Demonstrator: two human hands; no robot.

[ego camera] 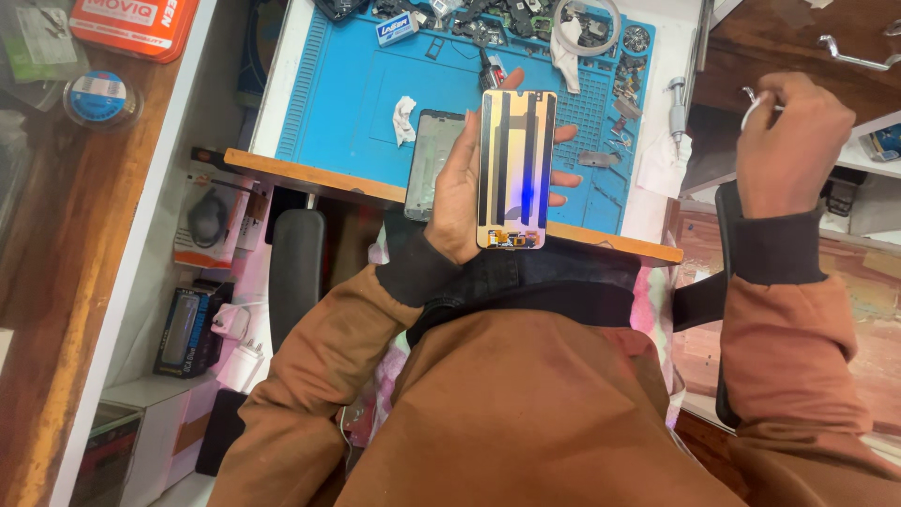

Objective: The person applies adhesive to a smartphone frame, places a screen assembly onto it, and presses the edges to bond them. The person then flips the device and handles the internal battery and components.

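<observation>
Over the desk edge (310, 176), left hand (457, 192): fingers (566, 176) curled round a bare phone screen (515, 169), its back up with dark strips and a flex tail at the bottom; the phone frame (430, 161) lies just beside it on the blue mat (347, 103), so the screen appears separated from the frame and not yet fitted. Right hand (788, 141), well apart to the right, fingers closed on a small white item (751, 111) too hidden to identify; parts (497, 23) at the mat's far edge are cut off.
</observation>
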